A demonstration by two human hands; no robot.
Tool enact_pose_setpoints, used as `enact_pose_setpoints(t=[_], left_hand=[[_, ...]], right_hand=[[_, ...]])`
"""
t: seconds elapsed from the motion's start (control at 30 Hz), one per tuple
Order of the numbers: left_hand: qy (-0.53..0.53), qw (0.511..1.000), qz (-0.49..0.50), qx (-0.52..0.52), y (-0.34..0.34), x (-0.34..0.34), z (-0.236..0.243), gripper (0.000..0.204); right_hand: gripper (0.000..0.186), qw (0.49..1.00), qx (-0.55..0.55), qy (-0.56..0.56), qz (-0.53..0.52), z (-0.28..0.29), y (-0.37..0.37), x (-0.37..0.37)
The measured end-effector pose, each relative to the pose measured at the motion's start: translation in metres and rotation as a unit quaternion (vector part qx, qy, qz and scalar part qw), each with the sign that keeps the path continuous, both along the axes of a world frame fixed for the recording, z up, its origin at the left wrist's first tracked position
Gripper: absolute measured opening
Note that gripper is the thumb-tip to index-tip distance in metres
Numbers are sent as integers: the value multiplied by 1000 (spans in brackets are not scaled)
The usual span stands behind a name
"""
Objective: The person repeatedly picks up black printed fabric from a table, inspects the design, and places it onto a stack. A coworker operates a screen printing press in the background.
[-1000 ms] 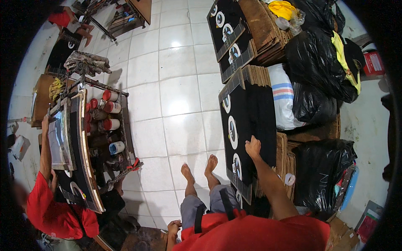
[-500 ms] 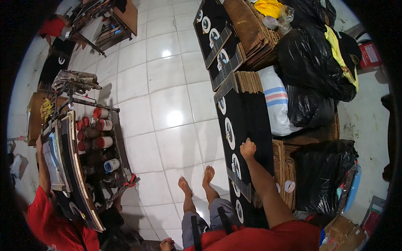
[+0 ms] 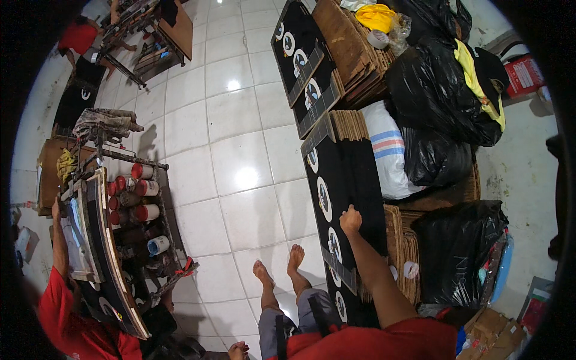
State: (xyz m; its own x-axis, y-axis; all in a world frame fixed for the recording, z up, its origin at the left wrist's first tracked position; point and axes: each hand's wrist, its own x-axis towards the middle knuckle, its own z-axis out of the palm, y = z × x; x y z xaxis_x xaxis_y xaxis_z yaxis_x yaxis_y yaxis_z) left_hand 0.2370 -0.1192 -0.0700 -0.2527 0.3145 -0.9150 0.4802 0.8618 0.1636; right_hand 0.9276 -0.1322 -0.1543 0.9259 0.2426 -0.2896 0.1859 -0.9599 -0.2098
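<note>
My right hand is closed over the black printed fabric on the near stack of boards, fingertips against the cloth. Whether it pinches the cloth is too small to tell. White ovals with small dark pictures run along the left side of this fabric, and a grey strip crosses it. Low in the view, away from the stack, my left hand shows only in part at the lower edge. Its fingers look curled, and what they hold, if anything, is hidden.
Farther up stand more printed black boards and bare brown boards. Black plastic bags and a white sack lie to the right. On the left, a co-worker's arm reaches along a printing frame beside a rack of red-lidded jars.
The whole view has shifted slightly, with the stacks lower and a little to the left. My right hand stays closed at the black fabric, slightly nearer to me.
</note>
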Motion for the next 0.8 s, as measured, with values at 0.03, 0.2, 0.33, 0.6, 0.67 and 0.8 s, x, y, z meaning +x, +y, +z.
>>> enact_pose_setpoints(t=[0.03, 0.2, 0.33, 0.6, 0.67, 0.8], left_hand=[[-15, 1000, -2, -1, 0, 3, 0, 16], [-20, 1000, 8, 0, 0, 34, 15, 22], [-34, 999, -2, 18, 15, 65, 34, 24], [-73, 991, 38, 102, 43, 90, 71, 19], [-68, 990, 45, 113, 41, 83, 75, 20], [-48, 993, 50, 100, 28, 51, 75, 22]], right_hand=[[30, 1000, 4, -3, -12, 8, 1, 0], [41, 987, 135, -88, 1, 60, -7, -30], [41, 989, 139, -31, 26, 90, -19, -91], [40, 952, 15, 282, 119, 92, -66, -196], [37, 933, -20, 322, 159, 71, -85, -202], [34, 922, -87, 278, 255, 20, -117, -196]])
